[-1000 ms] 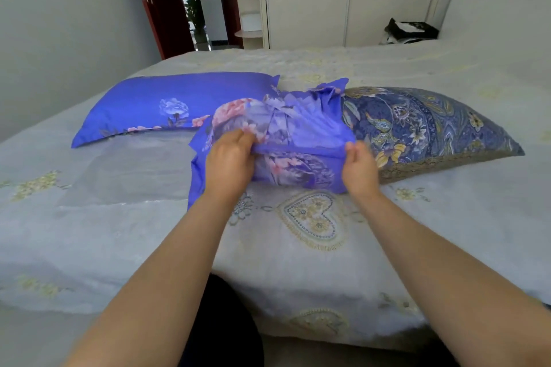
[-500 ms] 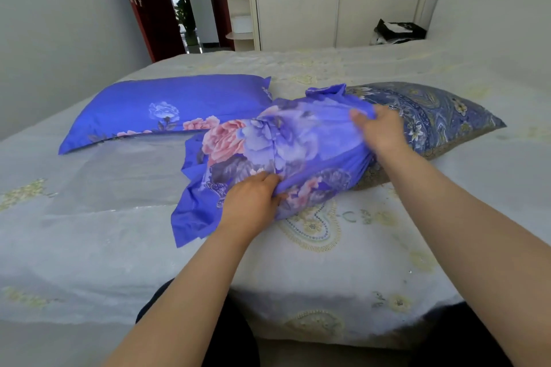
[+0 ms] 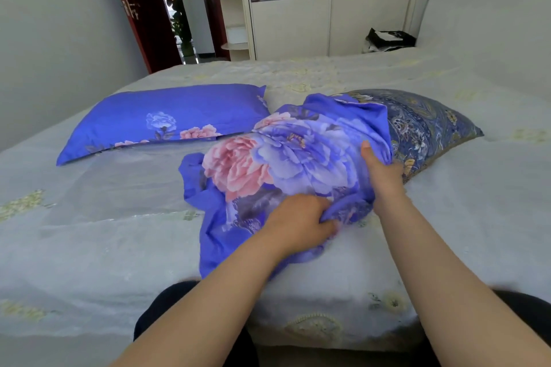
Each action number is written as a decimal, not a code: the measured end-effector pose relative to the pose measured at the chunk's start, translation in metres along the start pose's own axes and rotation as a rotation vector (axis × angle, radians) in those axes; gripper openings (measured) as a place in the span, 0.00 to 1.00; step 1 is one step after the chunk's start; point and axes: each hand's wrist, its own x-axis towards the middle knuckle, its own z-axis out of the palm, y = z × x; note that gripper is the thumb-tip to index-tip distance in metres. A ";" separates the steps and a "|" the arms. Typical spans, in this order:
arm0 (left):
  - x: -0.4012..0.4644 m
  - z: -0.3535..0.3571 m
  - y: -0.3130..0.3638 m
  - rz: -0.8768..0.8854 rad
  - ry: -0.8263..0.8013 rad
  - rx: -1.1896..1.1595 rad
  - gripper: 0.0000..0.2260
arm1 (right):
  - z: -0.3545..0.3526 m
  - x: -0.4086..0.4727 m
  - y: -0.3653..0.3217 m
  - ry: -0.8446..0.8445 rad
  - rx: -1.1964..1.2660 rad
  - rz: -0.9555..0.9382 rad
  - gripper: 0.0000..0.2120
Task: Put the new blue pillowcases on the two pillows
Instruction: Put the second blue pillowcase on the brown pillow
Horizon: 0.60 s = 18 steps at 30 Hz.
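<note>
One wide bed point(image 3: 89, 232) with a pale, faintly flower-printed quilted cover fills most of the view, its near edge running just in front of the person's dark-clad knees. Broad bare cover lies to the left front and past both pillows toward the far edge. A bright blue floral-cased pillow point(image 3: 167, 119) lies flat at left, its right corner close to the bunched cloth. A darker paisley-patterned blue pillow point(image 3: 429, 125) lies at right, its left end covered by the loose blue pillowcase with large pink and lilac peonies point(image 3: 283, 164), whose free hem trails down to the bed's near edge. The left hand point(image 3: 301, 225) has its fingers curled into the pillowcase's near fold. The right hand point(image 3: 383, 171) grips the gathered cloth against the paisley pillow, thumb up.
</note>
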 end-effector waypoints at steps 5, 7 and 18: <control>-0.007 0.007 0.043 0.175 -0.177 -0.149 0.13 | -0.026 0.006 0.007 -0.136 -0.267 -0.215 0.38; 0.002 -0.006 0.030 0.149 0.025 -0.305 0.11 | -0.038 0.014 0.003 -0.152 -0.389 -0.296 0.28; -0.008 0.033 -0.056 -0.385 0.204 0.169 0.40 | 0.022 -0.011 -0.045 -0.105 -0.885 -0.871 0.28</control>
